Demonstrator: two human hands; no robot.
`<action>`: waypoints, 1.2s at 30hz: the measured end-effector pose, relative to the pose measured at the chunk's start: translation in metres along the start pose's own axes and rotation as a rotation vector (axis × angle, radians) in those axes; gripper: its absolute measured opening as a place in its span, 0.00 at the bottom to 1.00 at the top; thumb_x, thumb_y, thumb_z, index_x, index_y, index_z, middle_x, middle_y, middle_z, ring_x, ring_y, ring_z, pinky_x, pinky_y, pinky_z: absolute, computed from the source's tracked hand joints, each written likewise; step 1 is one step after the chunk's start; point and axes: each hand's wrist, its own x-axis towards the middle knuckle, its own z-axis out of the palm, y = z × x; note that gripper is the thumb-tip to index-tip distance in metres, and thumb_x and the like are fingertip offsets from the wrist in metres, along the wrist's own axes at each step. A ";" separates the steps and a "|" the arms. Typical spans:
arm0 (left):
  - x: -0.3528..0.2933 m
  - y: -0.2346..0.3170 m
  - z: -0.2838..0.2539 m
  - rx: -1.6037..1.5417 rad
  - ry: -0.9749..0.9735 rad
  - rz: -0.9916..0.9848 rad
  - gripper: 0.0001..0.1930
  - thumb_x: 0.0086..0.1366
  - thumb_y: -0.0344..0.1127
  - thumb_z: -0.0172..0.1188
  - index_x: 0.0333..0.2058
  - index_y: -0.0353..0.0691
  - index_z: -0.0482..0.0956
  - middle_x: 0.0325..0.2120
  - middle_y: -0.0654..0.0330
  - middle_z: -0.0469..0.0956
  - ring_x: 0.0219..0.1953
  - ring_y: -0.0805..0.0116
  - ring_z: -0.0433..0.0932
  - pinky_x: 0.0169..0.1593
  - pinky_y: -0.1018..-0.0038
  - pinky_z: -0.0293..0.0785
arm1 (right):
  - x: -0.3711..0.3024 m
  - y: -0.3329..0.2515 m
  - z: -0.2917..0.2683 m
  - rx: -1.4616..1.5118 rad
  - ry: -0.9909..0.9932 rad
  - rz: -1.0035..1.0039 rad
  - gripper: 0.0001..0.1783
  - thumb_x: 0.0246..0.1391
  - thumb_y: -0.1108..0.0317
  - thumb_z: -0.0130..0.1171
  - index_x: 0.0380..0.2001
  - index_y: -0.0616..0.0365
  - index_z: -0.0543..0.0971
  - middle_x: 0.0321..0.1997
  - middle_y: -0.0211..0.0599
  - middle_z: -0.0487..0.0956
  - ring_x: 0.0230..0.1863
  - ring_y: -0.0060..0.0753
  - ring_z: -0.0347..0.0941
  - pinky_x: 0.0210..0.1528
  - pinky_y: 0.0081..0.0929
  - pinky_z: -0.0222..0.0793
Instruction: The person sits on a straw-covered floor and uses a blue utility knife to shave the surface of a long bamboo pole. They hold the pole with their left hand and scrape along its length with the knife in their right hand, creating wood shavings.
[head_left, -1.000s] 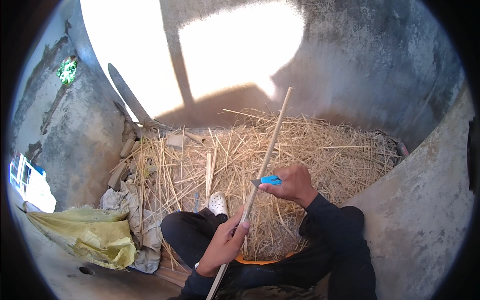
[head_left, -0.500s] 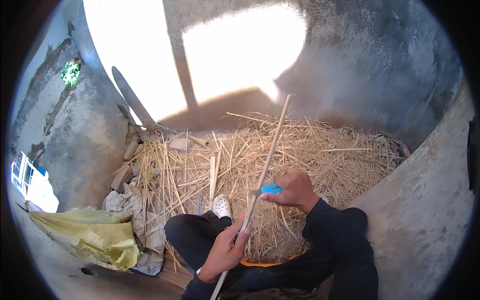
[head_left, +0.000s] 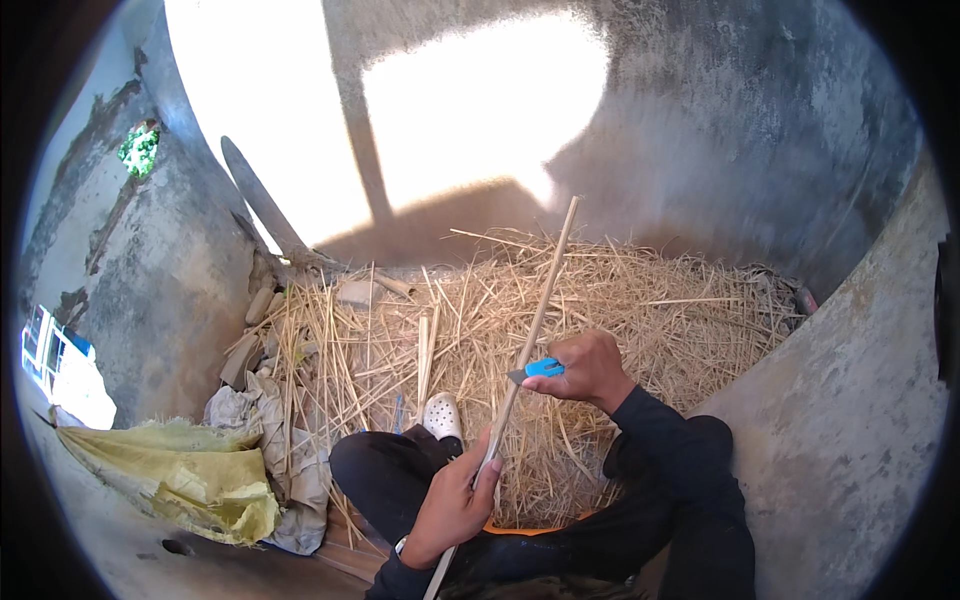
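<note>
A long, thin strip of pale wood or bamboo slants up from my lap, its far tip over the back of the straw. My left hand is closed around its lower part. In my right hand is a blue-handled utility knife, gripped in the fist with the thumb along it. Its short grey blade touches the strip, or lies right against it, a little above my left hand. The strip's lower end runs past my left wrist to the bottom edge.
Dry shavings and straw cover the floor ahead. Several loose strips lie left of them. A white clog shows by my knee. Yellow sacking lies at left. Concrete walls stand behind and at right; something orange shows under my legs.
My right hand and the knife have shifted slightly up along the strip, away from my left hand. The left hand keeps its hold at nearly the same place.
</note>
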 end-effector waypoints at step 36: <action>0.009 0.003 -0.005 -0.268 -0.053 -0.175 0.24 0.71 0.36 0.51 0.62 0.32 0.62 0.24 0.67 0.66 0.27 0.82 0.63 0.32 0.82 0.63 | 0.002 0.028 -0.045 0.125 -0.107 0.298 0.39 0.51 0.26 0.47 0.14 0.52 0.79 0.09 0.34 0.69 0.12 0.35 0.69 0.17 0.33 0.62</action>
